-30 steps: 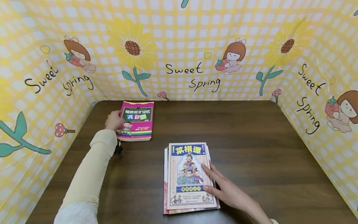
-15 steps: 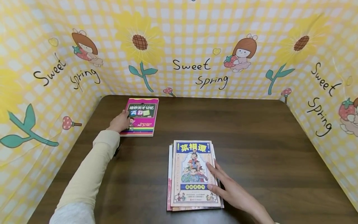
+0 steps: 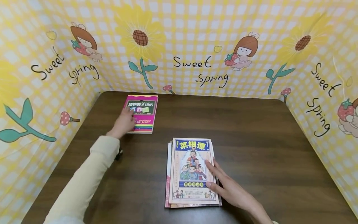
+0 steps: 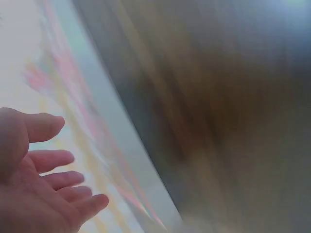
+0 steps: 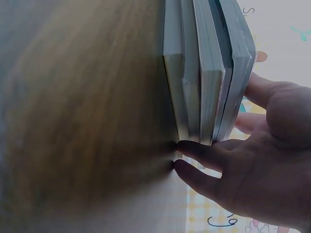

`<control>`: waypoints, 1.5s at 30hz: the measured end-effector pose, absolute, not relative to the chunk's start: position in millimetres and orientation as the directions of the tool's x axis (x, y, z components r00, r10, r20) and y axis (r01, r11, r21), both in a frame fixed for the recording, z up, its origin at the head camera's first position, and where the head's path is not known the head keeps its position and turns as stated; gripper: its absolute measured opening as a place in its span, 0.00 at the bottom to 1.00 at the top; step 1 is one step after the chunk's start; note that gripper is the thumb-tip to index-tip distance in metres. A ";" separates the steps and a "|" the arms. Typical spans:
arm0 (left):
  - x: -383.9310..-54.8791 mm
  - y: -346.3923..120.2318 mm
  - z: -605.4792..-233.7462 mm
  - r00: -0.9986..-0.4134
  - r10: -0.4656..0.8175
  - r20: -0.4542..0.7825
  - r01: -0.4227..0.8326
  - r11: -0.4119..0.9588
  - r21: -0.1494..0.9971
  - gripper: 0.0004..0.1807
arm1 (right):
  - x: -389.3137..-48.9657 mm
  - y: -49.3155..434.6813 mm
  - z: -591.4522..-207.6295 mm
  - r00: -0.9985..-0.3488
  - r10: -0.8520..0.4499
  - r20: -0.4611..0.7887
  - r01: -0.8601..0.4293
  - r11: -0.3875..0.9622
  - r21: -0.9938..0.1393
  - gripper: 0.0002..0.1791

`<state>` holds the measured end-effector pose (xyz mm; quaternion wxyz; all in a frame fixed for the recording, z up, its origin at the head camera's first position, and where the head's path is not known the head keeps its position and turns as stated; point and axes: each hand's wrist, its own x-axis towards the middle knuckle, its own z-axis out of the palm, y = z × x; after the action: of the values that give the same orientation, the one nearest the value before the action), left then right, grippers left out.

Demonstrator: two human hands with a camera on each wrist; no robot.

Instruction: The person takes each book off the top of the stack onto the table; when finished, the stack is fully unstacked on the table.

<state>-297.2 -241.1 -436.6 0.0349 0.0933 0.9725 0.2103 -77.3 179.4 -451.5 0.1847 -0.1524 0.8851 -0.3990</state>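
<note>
A bright pink ABC book (image 3: 146, 120) lies at the back left of the table. Over its left part hovers my left hand (image 3: 124, 122), covering some of the cover. In the left wrist view the fingers of that left hand (image 4: 53, 182) are loosely spread, with nothing held. Nearer me is a stack of several books, topped by a pale illustrated book (image 3: 193, 168) with a blue title band. My right hand (image 3: 230, 186) rests against the stack's right side, fingertips on the cover. The right wrist view shows the book stack (image 5: 209, 92) from its edge, with lower fingers reaching the table.
Dark wood-grain table (image 3: 251, 140) spreads under both sets of books. A yellow checked cloth (image 3: 201, 40) printed with sunflowers and cartoon figures walls the back and both sides. The left wrist view is blurred.
My left hand has moved from the pink book's left edge to above its cover, letting go of it. The right hand stays at the stack. The head view has shifted slightly.
</note>
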 end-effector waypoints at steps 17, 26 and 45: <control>-95.4 -108.2 -454.7 -0.950 0.306 -0.064 0.155 0.638 0.755 0.37 | -77.7 179.7 -451.8 -0.894 -0.412 -0.174 -0.153 0.646 -0.748 0.39; -89.9 -96.6 -455.0 -0.972 0.226 -0.063 0.079 0.568 0.819 0.37 | -82.0 172.2 -446.5 -0.906 -0.382 -0.183 -0.138 0.675 -0.725 0.36; -89.3 -100.0 -459.7 -0.976 0.214 -0.027 0.070 0.435 0.898 0.36 | -88.3 184.0 -450.0 -0.872 -0.458 -0.173 -0.184 0.633 -0.752 0.35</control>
<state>-89.3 -100.0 -459.7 0.0684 0.0842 0.8443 0.5247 -88.3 184.0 -450.0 0.1767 -0.1811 0.8863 -0.3880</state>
